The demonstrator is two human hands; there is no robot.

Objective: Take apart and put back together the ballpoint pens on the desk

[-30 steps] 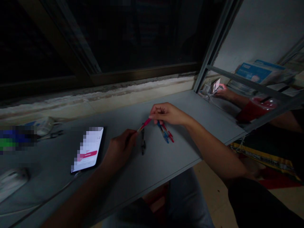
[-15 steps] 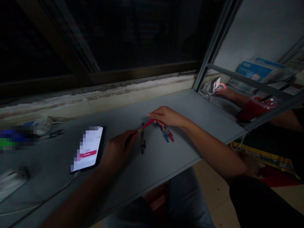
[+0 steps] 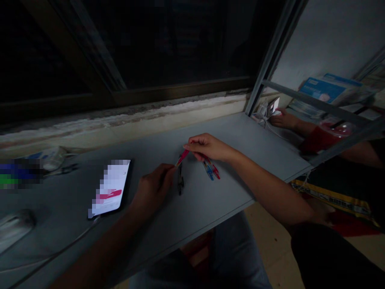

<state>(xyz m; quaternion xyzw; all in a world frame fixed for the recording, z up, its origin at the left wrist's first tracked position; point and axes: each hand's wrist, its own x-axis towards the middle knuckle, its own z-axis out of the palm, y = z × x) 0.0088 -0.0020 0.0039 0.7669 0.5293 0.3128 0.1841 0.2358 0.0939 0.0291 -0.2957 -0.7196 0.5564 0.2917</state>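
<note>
A slim pink pen [image 3: 182, 156] slants between my two hands, a little above the desk. The fingers of my left hand [image 3: 155, 185] are closed on its lower, clear end. My right hand [image 3: 207, 147] pinches the pink upper part between thumb and fingers. Behind the pink pen, a black pen [image 3: 180, 182] lies on the desk. A blue pen [image 3: 209, 170] and a red pen [image 3: 215, 171] lie side by side just below my right hand, which covers their far ends.
On the grey desk [image 3: 198, 212], a lit phone [image 3: 112, 190] with a cable lies left of my left hand. A white object [image 3: 15, 230] sits at the far left. Beyond the metal shelf frame [image 3: 315, 102] at right, another person's hand [image 3: 282, 119] is at a lit phone [image 3: 273, 106].
My right hand has shifted slightly left, and the pink pen now stands steeper between my hands. My left hand stays nearly in place. The other pens have not moved.
</note>
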